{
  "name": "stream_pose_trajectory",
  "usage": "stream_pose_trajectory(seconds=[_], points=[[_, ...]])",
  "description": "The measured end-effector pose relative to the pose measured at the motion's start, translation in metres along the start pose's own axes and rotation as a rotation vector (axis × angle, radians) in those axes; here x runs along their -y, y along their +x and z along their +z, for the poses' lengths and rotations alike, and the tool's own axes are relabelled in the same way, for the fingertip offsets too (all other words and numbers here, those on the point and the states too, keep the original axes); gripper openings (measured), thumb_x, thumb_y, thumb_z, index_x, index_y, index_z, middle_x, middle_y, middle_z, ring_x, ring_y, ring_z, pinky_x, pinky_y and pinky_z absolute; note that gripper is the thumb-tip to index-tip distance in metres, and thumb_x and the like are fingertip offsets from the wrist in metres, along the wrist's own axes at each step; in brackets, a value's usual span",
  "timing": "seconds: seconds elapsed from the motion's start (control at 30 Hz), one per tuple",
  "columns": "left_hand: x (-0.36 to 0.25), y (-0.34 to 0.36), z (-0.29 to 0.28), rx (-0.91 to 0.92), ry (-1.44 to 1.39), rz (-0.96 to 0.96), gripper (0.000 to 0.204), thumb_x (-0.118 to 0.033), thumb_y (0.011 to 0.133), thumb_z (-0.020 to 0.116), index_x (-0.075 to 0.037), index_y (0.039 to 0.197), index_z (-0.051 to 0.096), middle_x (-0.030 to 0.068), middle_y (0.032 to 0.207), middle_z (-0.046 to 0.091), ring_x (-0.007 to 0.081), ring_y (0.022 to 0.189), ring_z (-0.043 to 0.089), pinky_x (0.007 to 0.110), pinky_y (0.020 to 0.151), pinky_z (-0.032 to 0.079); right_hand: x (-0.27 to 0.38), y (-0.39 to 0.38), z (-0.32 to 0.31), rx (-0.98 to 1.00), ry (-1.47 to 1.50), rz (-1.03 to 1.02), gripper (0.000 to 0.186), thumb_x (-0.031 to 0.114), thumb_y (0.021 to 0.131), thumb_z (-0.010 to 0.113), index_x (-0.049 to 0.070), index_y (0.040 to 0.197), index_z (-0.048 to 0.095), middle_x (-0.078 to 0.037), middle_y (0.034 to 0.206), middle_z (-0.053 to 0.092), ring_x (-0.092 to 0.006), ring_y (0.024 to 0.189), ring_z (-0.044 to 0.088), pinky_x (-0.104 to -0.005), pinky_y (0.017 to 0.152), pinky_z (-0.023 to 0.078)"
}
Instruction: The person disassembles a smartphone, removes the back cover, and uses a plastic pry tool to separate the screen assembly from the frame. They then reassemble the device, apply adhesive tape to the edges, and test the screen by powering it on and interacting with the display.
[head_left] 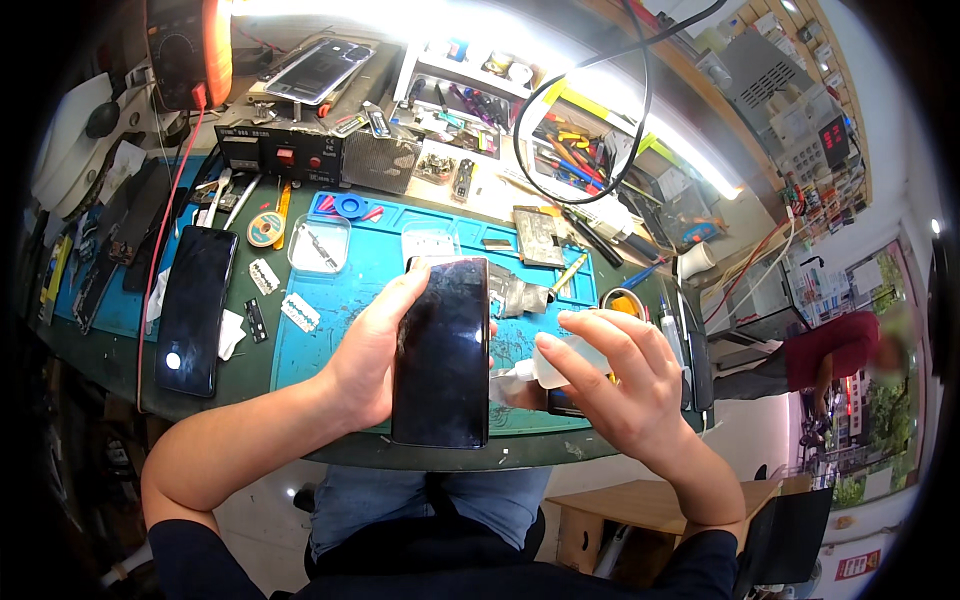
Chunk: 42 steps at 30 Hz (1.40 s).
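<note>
My left hand (360, 358) is closed around the edges of a dark smartphone (442, 355), held upright over the front of the mat with its glossy black screen showing. Just to its right, my right hand (632, 385) grips a translucent white squeeze bottle (578, 360). The bottle tips to the left, and its narrow nozzle is close to the phone's right edge; whether they touch I cannot tell. Below the bottle lies a flat, dark, shiny thing (528, 396), partly hidden by my fingers. Under both hands is a blue work mat (350, 290).
Another black phone (198, 310) lies at left, near razor blades (300, 312) and a solder reel (265, 230). A clear box (319, 245) sits on the mat. Behind stand a black power unit (300, 155) and a tool rack (480, 100). A black cable loop (520, 130) hangs overhead. Another person (830, 355) stands far right.
</note>
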<state>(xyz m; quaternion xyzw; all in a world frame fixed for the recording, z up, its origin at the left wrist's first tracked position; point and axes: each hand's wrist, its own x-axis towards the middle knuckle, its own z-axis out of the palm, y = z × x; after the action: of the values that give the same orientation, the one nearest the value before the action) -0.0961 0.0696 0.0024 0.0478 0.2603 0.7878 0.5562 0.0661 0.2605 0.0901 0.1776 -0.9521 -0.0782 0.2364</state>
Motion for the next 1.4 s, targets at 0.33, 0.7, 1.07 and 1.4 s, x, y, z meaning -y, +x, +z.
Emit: stream_pose_trajectory(seconds=[0.33,0.7,1.07,1.4], points=[[-0.002,-0.003,0.003,-0.030,0.025,-0.017,0.048,-0.045,0.109,0.040,-0.005,0.131,0.056,0.0144,0.112,0.067,0.0257,0.098,0.068,0.042,0.089,0.057,-0.040,-0.021,0.010,-0.168,0.299,0.387,0.042,0.016,0.085,0.080,0.008,0.124,0.068,-0.011,0.119,0.065,-0.0265,0.103,0.066,-0.0351,0.087,0.054],[-0.002,-0.005,0.011,-0.027,0.133,0.013,0.041,-0.015,0.101,0.057,-0.006,0.138,0.045,0.0206,0.115,0.066,0.0315,0.099,0.070,0.045,0.088,0.060,-0.153,-0.076,0.100,-0.256,0.775,1.072,0.038,0.016,0.088,0.080,-0.002,0.119,0.067,-0.008,0.106,0.074,-0.0126,0.095,0.069,-0.0288,0.087,0.054],[0.001,-0.007,0.008,0.017,0.194,0.005,0.042,-0.013,0.097,0.062,-0.005,0.136,0.046,0.0204,0.115,0.067,0.0278,0.100,0.071,0.042,0.086,0.061,-0.043,-0.024,0.029,0.181,0.911,0.704,0.023,0.012,0.097,0.067,0.002,0.117,0.068,-0.006,0.105,0.068,-0.0140,0.095,0.065,-0.0291,0.081,0.053],[0.006,-0.001,0.009,-0.015,0.270,0.164,0.046,-0.016,0.102,0.060,-0.006,0.140,0.038,0.0195,0.120,0.063,0.0286,0.105,0.069,0.043,0.086,0.061,0.019,-0.012,0.044,0.542,1.612,1.010,0.025,0.022,0.104,0.064,-0.002,0.102,0.071,-0.005,0.086,0.072,-0.0071,0.074,0.064,-0.0236,0.069,0.052]])
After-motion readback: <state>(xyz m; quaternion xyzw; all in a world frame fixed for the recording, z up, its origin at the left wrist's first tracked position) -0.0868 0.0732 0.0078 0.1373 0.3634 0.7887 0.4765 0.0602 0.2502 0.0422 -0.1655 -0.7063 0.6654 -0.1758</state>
